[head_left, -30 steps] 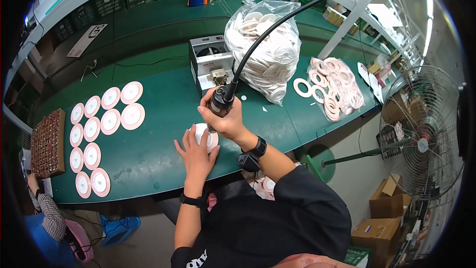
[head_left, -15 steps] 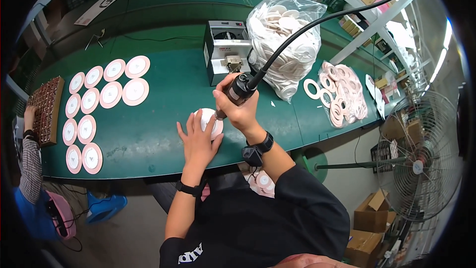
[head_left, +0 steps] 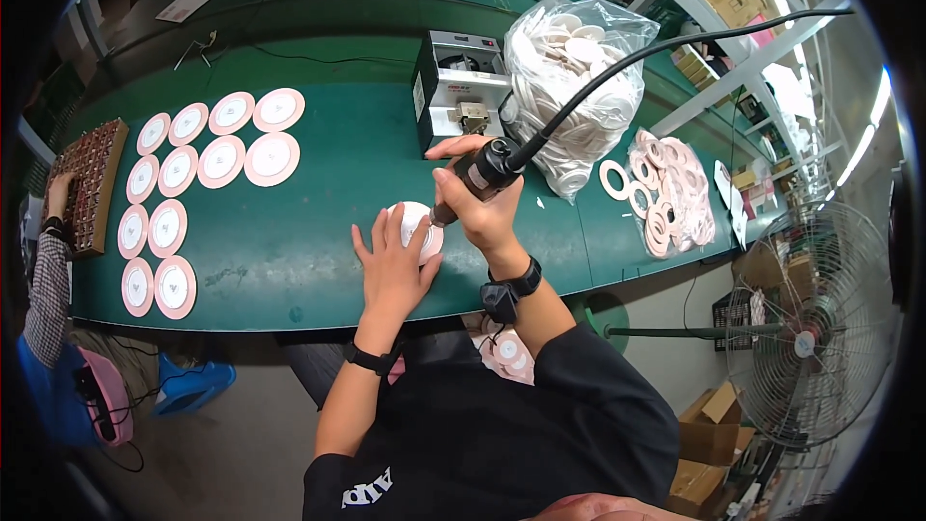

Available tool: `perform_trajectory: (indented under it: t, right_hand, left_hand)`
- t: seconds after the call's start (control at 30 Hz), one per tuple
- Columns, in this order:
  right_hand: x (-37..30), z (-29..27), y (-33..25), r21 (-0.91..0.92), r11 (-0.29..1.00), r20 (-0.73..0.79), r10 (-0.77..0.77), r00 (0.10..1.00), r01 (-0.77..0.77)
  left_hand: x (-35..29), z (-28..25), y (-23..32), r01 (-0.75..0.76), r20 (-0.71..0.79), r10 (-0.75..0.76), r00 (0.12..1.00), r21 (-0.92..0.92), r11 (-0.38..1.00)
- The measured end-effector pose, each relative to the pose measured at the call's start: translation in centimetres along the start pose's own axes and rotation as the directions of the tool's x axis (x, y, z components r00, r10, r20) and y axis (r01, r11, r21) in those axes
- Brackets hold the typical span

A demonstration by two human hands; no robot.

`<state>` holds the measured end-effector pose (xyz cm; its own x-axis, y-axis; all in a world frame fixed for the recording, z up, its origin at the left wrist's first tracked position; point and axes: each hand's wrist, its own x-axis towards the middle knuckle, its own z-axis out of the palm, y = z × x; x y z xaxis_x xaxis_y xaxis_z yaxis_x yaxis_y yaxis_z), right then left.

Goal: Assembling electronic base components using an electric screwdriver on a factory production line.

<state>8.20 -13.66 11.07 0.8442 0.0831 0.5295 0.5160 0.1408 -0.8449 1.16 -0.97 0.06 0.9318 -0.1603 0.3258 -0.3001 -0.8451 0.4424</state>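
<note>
A round white disc with a pinkish rim (head_left: pixel 433 244) lies flat on the green table in front of me. My left hand (head_left: pixel 394 265) rests on it with the fingers spread, covering its left and near side. My right hand (head_left: pixel 490 222) is wrapped round a black electric screwdriver (head_left: pixel 485 172), which leans over the disc. Its tip meets the disc beside my left fingertips; the exact contact point is hard to make out. A thick black cable (head_left: pixel 627 63) runs from the tool's top toward the upper right.
Several finished-looking pink-rimmed discs (head_left: pixel 222 162) lie in rows at left. Behind my right hand stand a small grey-black machine (head_left: pixel 461 87) and a clear bag of white discs (head_left: pixel 579 87). Pink rings (head_left: pixel 666 193) lie farther right. At far left, another person's hand (head_left: pixel 60 195) touches a compartmented tray (head_left: pixel 92 188).
The whole view has shifted slightly. Both hands stay at the disc, and the screwdriver keeps its tip against it with little visible change.
</note>
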Motion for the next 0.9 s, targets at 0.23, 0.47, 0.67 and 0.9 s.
perform_trajectory:
  t: [0.23,0.47,0.67,0.9]
  right_hand:
    - [-0.3,-0.1,-0.5,0.009,1.0,0.023,-0.03,0.999,0.029]
    - [4.7,-2.3,-4.2,0.028,0.995,-0.068,-0.096,0.993,0.098]
    - [9.7,-4.1,-4.6,0.064,0.978,-0.157,-0.186,0.97,0.198]
    - [12.5,-5.7,-1.4,-0.029,0.976,-0.211,-0.218,0.953,0.216]
  left_hand:
    - [-0.1,0.0,-0.2,0.008,0.017,-0.009,1.0,0.027,1.0]
    - [0.2,-0.6,-0.2,-0.031,0.006,0.032,0.999,-0.074,0.997]
    - [-0.2,-2.6,-2.2,-0.074,0.151,0.09,0.984,-0.108,0.991]
    - [-0.8,-2.7,-3.3,-0.154,0.162,0.178,0.971,-0.15,0.977]
